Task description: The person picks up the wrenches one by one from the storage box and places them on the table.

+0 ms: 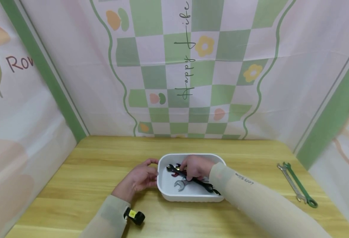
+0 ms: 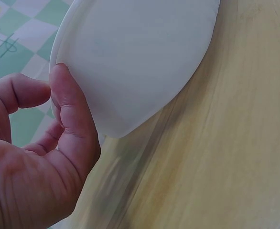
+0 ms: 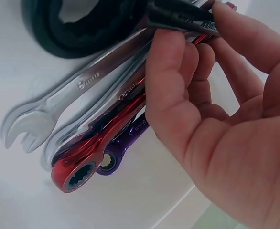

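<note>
A white plastic bin (image 1: 192, 198) on the wooden table holds several wrenches. My right hand (image 1: 194, 167) is inside it, pinching the shank of a black combination wrench (image 3: 178, 16) between thumb and fingers. Under that hand lie a silver wrench (image 3: 39, 121), a red ratcheting wrench (image 3: 78, 164) and a purple wrench (image 3: 130, 140), partly overlapping. The black wrench's large ring end is blurred near the right wrist camera. At the bin's left end, my left hand (image 1: 144, 175) holds the rim between thumb and curled fingers (image 2: 73, 102).
To the right on the table (image 1: 109, 158), a green wrench (image 1: 300, 185) and a silver wrench (image 1: 291, 183) lie side by side. A printed cloth (image 1: 177, 76) hangs behind the table's back edge, with more cloth at both sides.
</note>
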